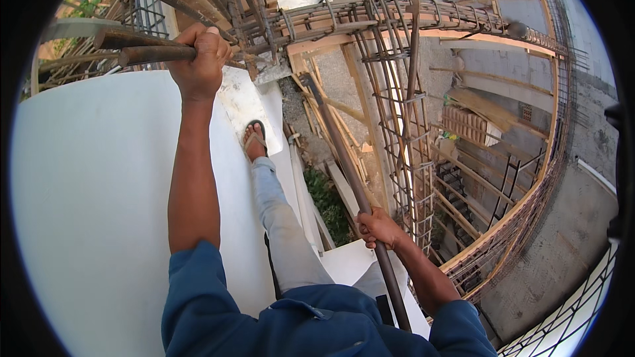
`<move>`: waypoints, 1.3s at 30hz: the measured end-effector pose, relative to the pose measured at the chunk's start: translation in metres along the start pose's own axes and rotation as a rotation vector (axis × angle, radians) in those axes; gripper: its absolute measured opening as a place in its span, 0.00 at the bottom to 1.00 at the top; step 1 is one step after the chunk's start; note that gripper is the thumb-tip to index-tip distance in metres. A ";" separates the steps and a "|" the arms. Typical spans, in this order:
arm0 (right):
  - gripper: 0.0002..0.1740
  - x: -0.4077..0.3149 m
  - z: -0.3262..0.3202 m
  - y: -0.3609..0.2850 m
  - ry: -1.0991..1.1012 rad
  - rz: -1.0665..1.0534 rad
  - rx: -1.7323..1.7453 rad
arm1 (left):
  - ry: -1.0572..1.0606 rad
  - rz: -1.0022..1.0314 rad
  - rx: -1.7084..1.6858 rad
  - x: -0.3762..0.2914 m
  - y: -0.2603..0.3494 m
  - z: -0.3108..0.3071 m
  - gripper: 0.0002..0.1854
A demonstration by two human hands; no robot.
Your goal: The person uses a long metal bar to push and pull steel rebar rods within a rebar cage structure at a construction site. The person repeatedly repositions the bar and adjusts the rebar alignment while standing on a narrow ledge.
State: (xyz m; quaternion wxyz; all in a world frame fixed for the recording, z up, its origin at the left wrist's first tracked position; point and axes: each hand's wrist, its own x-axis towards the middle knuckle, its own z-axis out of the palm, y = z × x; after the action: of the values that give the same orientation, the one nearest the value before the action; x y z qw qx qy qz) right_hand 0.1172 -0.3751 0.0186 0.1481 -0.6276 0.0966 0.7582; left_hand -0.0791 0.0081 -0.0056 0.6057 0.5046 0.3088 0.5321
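My left hand (201, 62) is wrapped around a thick rusty steel bar (156, 54) that projects toward me. A second bar end (130, 38) lies right beside it, and whether my fingers touch that one too I cannot tell. My right hand (381, 228) is closed around a long dark metal bar (347, 161). This bar runs from beside my waist up to a notched end, like a rebar bending bar. Another flat-headed bar (412, 49) leans against the tied rebar beam cage (342, 17). My sandalled foot (255, 140) stands on a narrow white ledge.
A white wall (94, 158) curves along my left. A hanging rebar cage (399, 124) runs down right of the long bar. Wooden formwork (526, 198) edges a deep drop with bamboo poles (476, 178) below. Plants (325, 201) grow in the gap under me.
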 end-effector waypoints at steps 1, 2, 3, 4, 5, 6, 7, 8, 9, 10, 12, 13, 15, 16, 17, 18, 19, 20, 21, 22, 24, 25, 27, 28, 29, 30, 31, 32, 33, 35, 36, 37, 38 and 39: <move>0.14 -0.010 -0.004 0.002 0.146 -0.018 -0.200 | -0.022 0.007 0.001 0.001 -0.001 -0.001 0.19; 0.17 -0.021 -0.010 0.006 0.233 -0.086 -0.358 | -0.039 0.007 0.005 0.001 -0.001 -0.003 0.19; 0.21 -0.034 -0.014 0.010 0.319 -0.107 -0.509 | -0.060 -0.003 0.011 0.000 -0.001 -0.004 0.19; 0.24 -0.043 -0.018 0.013 0.411 -0.104 -0.658 | -0.098 0.009 0.012 0.001 -0.001 -0.006 0.19; 0.26 -0.049 -0.022 0.014 0.446 -0.213 -0.741 | -0.110 0.015 0.011 0.001 -0.001 -0.007 0.19; 0.28 -0.054 -0.024 0.015 0.486 -0.291 -0.819 | -0.123 0.019 0.009 0.001 -0.001 -0.008 0.19; 0.30 -0.058 -0.025 0.015 0.529 -0.323 -0.903 | -0.120 0.010 0.000 0.000 -0.002 -0.009 0.19; 0.28 -0.058 -0.025 0.013 0.514 -0.334 -0.879 | -0.108 0.042 0.019 0.000 -0.003 -0.009 0.19; 0.28 -0.058 -0.024 0.009 0.502 -0.409 -0.878 | -0.107 0.034 0.006 0.000 -0.003 -0.009 0.19; 0.27 -0.056 -0.022 0.004 0.484 -0.442 -0.882 | -0.108 0.027 -0.004 0.000 -0.003 -0.008 0.19; 0.26 -0.050 -0.018 -0.010 0.459 -0.447 -0.901 | -0.110 0.028 -0.007 0.000 -0.002 -0.008 0.19; 0.25 -0.047 -0.017 -0.019 0.456 -0.416 -0.917 | -0.111 0.032 -0.004 0.000 -0.002 -0.007 0.19; 0.24 -0.041 -0.017 -0.035 0.487 -0.403 -0.986 | -0.115 0.036 0.029 0.000 0.000 -0.007 0.19; 0.23 -0.037 -0.018 -0.043 0.522 -0.422 -1.038 | -0.121 0.034 0.061 0.000 0.001 -0.006 0.19; 0.23 -0.035 -0.018 -0.048 0.542 -0.440 -1.083 | -0.128 0.032 0.092 0.000 0.002 -0.006 0.19; 0.20 -0.033 -0.020 -0.054 0.589 -0.478 -1.178 | -0.117 0.027 0.101 0.000 0.003 -0.006 0.19; 0.19 -0.033 -0.021 -0.058 0.638 -0.475 -1.212 | -0.108 0.023 0.109 0.000 0.003 -0.006 0.19; 0.19 -0.034 -0.022 -0.062 0.669 -0.477 -1.241 | -0.098 0.008 0.112 0.000 0.003 -0.006 0.19; 0.18 -0.037 -0.022 -0.066 0.717 -0.503 -1.269 | -0.097 0.019 0.085 0.000 0.002 -0.006 0.19; 0.18 -0.040 -0.020 -0.070 0.762 -0.522 -1.295 | -0.096 0.024 0.054 0.000 0.002 -0.006 0.19; 0.18 -0.051 -0.016 -0.085 0.731 -0.459 -1.253 | -0.079 0.016 0.027 0.000 0.001 -0.005 0.20; 0.18 -0.058 -0.013 -0.093 0.715 -0.391 -1.232 | -0.091 0.035 0.027 0.001 0.000 -0.004 0.20; 0.19 -0.071 -0.011 -0.124 0.604 -0.267 -1.144 | -0.095 0.047 0.032 0.002 0.000 -0.004 0.20; 0.19 -0.076 -0.010 -0.139 0.599 -0.315 -1.210 | -0.093 0.048 0.037 0.002 0.000 -0.004 0.20; 0.19 -0.081 -0.009 -0.153 0.606 -0.311 -1.276 | -0.088 0.048 0.043 0.002 0.000 -0.004 0.20; 0.20 -0.086 -0.008 -0.164 0.618 -0.306 -1.321 | -0.080 0.049 0.048 0.002 0.000 -0.005 0.20; 0.20 -0.091 -0.006 -0.174 0.630 -0.300 -1.368 | -0.076 0.046 0.051 0.002 0.000 -0.005 0.19; 0.20 -0.095 -0.002 -0.180 0.645 -0.365 -1.415 | -0.073 0.042 0.052 0.002 0.000 -0.005 0.19; 0.20 -0.099 0.003 -0.185 0.640 -0.285 -1.445 | -0.071 0.037 0.049 0.002 0.000 -0.005 0.19; 0.20 -0.104 0.013 -0.196 0.637 -0.296 -1.513 | -0.100 0.033 0.014 0.002 -0.001 -0.006 0.19; 0.20 -0.108 0.017 -0.202 0.590 -0.286 -1.476 | -0.108 0.036 -0.006 0.002 -0.001 -0.006 0.19; 0.20 -0.112 0.019 -0.209 0.550 -0.291 -1.444 | -0.111 0.035 0.000 0.002 -0.002 -0.006 0.19; 0.20 -0.115 0.019 -0.216 0.502 -0.274 -1.417 | -0.102 0.043 -0.001 0.002 -0.003 -0.006 0.19; 0.20 -0.117 0.017 -0.223 0.468 -0.260 -1.392 | -0.091 0.046 -0.002 0.001 -0.003 -0.006 0.19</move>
State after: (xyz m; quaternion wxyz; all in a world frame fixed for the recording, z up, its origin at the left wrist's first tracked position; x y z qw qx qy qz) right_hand 0.1981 -0.1721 0.1455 -0.2196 -0.7277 -0.4519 0.4670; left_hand -0.0832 0.0114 -0.0105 0.6073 0.5346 0.2686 0.5228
